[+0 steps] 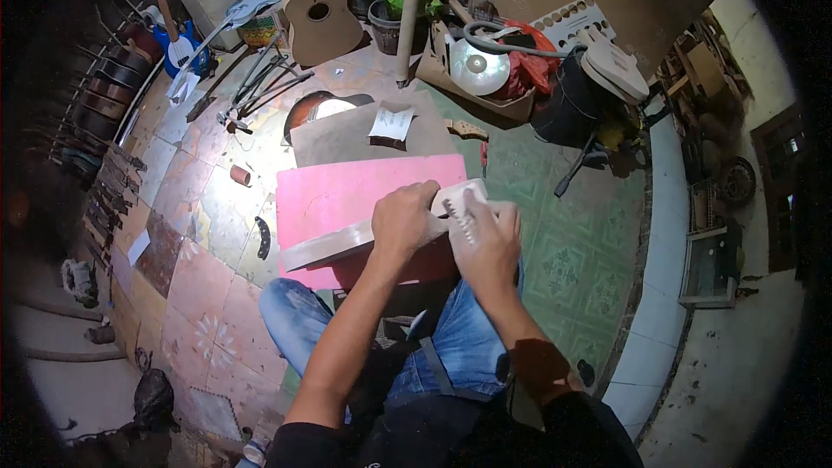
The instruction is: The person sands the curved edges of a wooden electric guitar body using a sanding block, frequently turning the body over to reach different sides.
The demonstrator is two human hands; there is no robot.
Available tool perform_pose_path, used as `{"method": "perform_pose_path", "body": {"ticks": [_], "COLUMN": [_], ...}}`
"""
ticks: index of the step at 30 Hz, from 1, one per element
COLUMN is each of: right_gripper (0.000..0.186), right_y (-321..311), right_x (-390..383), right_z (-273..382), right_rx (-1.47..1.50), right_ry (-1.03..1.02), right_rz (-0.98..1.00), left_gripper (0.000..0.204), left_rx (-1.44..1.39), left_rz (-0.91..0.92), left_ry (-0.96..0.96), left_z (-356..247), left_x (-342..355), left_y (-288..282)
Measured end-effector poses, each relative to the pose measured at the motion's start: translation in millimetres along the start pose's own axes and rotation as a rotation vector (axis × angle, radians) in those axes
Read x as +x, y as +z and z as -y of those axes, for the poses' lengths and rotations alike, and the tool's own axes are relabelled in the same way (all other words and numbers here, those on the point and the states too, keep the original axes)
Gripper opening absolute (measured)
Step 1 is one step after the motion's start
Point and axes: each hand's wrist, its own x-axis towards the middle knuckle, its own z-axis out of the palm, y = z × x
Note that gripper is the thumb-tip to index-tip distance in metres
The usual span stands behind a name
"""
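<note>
A long pale wooden piece, by its shape a guitar neck (pixel 334 245), lies slantwise over a pink board (pixel 325 186) in front of my knees. My left hand (pixel 406 218) is closed around it near its wider right end. At that wider end my right hand (pixel 487 243) grips with bent fingers, pale dust on the skin. Beside the right fingers runs a toothed edge (pixel 459 218); whether it belongs to the neck or to a separate small piece I cannot tell. The palms and the underside of the neck are hidden.
Beyond the pink board are a brown sheet (pixel 338 140), a white paper label (pixel 392 124) and a sunburst guitar body (pixel 303 113). Farther back stand an unfinished guitar body (pixel 322 24), a blue guitar (pixel 180 50), a pole (pixel 412 17) and a black bucket (pixel 563 100). A brown cylinder (pixel 241 175) lies left.
</note>
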Motion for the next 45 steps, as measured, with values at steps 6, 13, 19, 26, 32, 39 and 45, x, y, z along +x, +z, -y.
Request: {"method": "perform_pose_path", "body": {"ticks": [6, 13, 19, 26, 32, 39, 45], "right_gripper": [0.035, 0.04, 0.045, 0.044, 0.034, 0.034, 0.034], "right_y": [5, 6, 8, 5, -5, 1, 21], "right_x": [12, 18, 42, 21, 6, 3, 19], "right_z": [-12, -28, -51, -42, -8, -12, -61], "right_rx": [0.066, 0.206, 0.39, 0.225, 0.002, 0.132, 0.587], "right_ry": [0.197, 0.322, 0.368, 0.385, -0.027, 0.077, 0.508], "right_rz": [0.105, 0.121, 0.096, 0.169, 0.007, 0.008, 0.091], "left_gripper": [0.045, 0.044, 0.048, 0.045, 0.044, 0.043, 0.044], "left_rx": [0.017, 0.006, -0.033, 0.006, -0.001, 0.012, 0.021], "left_rz": [-0.016, -0.014, -0.058, 0.004, 0.018, 0.018, -0.009], "left_ry": [0.014, 0.06, 0.106, 0.056, 0.001, -0.022, 0.059], "left_z": [-1, -1, -11, -10, -3, -5, -3], "left_x": [-3, -8, -3, -6, -2, -3, -5], "left_y": [-1, 7, 4, 3, 5, 2, -1]}}
